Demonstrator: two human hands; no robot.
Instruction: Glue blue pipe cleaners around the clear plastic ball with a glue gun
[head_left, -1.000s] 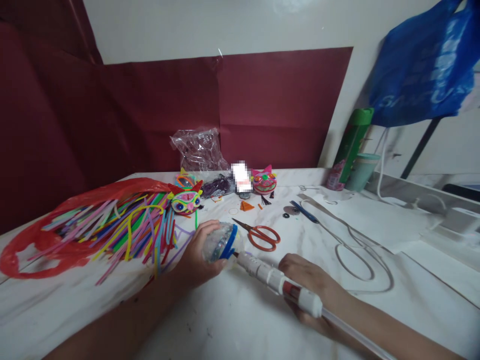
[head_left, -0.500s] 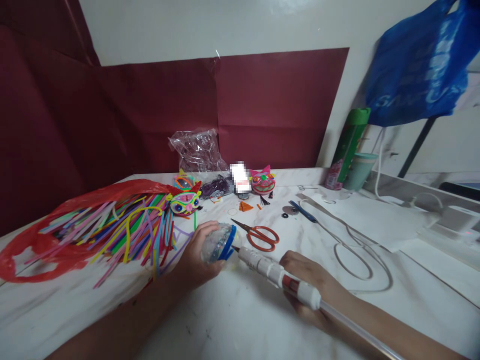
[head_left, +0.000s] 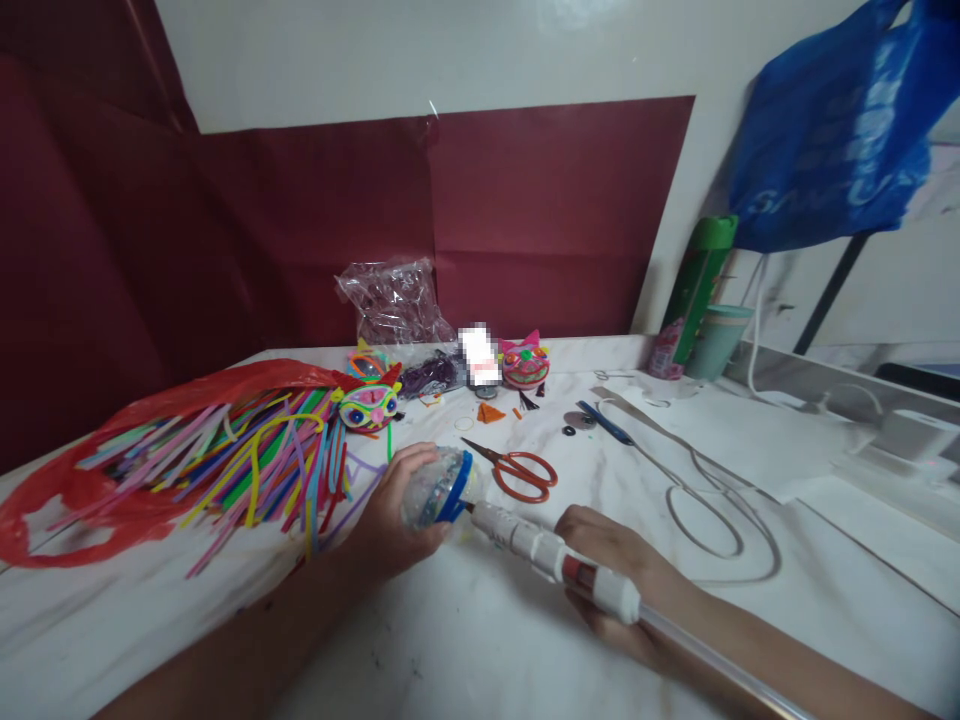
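Note:
My left hand (head_left: 384,520) is closed around a clear, rounded plastic piece (head_left: 424,492). A blue fuzzy strip (head_left: 457,486) runs along the side of that piece facing right. In my right hand (head_left: 611,550) is a white glue gun (head_left: 536,545), held pointing left. From its back end extends a long clear glue stick (head_left: 712,655). The nozzle is at the lower end of the blue strip, touching it or very close; I cannot tell which. My right fingers are partly hidden behind the gun. Just beyond the nozzle lie orange-handled scissors (head_left: 525,476).
Colourful pipe cleaners (head_left: 255,460) spill from a red plastic bag (head_left: 195,385) at left. Decorated animal faces (head_left: 369,408) stand towards the back. A blue-handled tool (head_left: 606,424) and a looped cable (head_left: 739,550) lie right. A green spray can (head_left: 697,290) stands beside a cup (head_left: 721,342).
The glue gun's nozzle has shifted slightly left and down to the blue strip's lower end. That end, which stuck out before, now lies closer to the plastic piece.

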